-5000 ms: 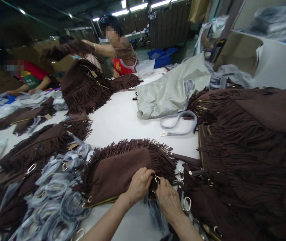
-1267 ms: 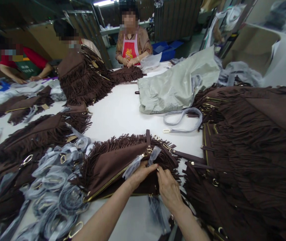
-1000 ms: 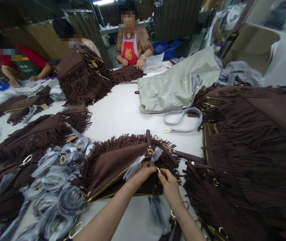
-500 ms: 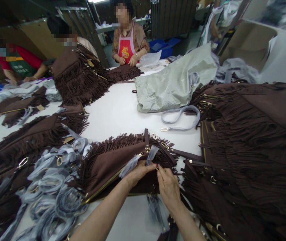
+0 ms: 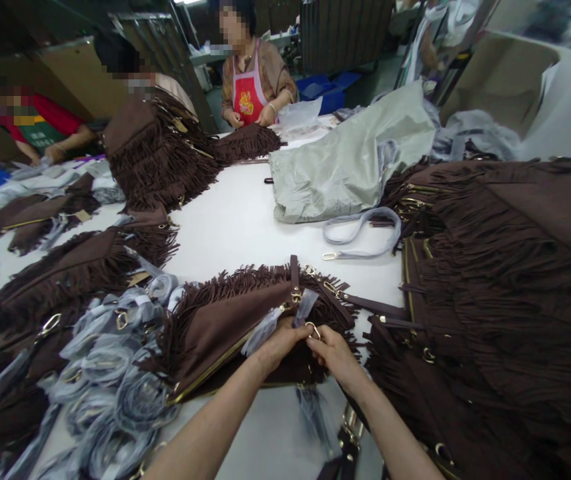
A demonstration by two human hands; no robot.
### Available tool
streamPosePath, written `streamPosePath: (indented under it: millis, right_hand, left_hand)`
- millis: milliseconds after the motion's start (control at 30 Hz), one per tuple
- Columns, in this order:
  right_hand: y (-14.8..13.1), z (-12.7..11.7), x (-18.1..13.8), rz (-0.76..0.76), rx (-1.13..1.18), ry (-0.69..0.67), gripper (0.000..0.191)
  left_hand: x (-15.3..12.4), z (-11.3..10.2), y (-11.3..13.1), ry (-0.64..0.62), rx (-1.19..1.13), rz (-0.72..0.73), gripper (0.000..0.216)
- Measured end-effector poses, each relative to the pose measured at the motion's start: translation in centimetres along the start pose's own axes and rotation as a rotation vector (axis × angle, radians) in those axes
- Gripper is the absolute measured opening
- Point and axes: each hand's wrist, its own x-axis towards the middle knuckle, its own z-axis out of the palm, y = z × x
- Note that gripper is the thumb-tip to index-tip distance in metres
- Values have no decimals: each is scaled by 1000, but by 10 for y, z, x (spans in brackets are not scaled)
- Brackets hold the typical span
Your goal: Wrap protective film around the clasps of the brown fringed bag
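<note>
White table (image 5: 225, 223), brown fringed bag (image 5: 235, 313)

The person's fingers (image 5: 319, 347) partly hide the gold-coloured metal loop (image 5: 314, 326)

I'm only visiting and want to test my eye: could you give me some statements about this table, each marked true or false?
1. The left hand and right hand meet at a gold-coloured metal loop. True.
2. The brown bag under them is plain-edged. False: fringe lies along its far edge.
3. A looped, plastic-wrapped strap lies on the white tabletop near the grey-green plastic sack. True.
4. The heap of coiled straps is right of that bag. False: it is left of it.
5. The apron of the co-worker at the tabletop's far end is plain green. False: it is red with pink edging and a yellow motif.
</note>
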Motion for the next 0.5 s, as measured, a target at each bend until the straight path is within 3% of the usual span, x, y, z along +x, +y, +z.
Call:
streamPosePath:
  millis: [67,167,233,367,500]
  right_hand:
    - [2,-1,1,-3,50,2,25]
    - [8,1,-3,25,139,98,31]
    - [11,3,-5,61,211,145,32]
    - [11,5,-6,66,256,158,30]
    - [14,6,-2,26,221,182,31]
  left_hand:
    - [-1,-8,1,-98,35,13,31]
    - [1,-18,1,-123,179,31,35]
    - [3,-19,0,-92,244,66,37]
    - [5,-7,-4,8,282,168,20]
    - [0,4,-5,101,286,163,11]
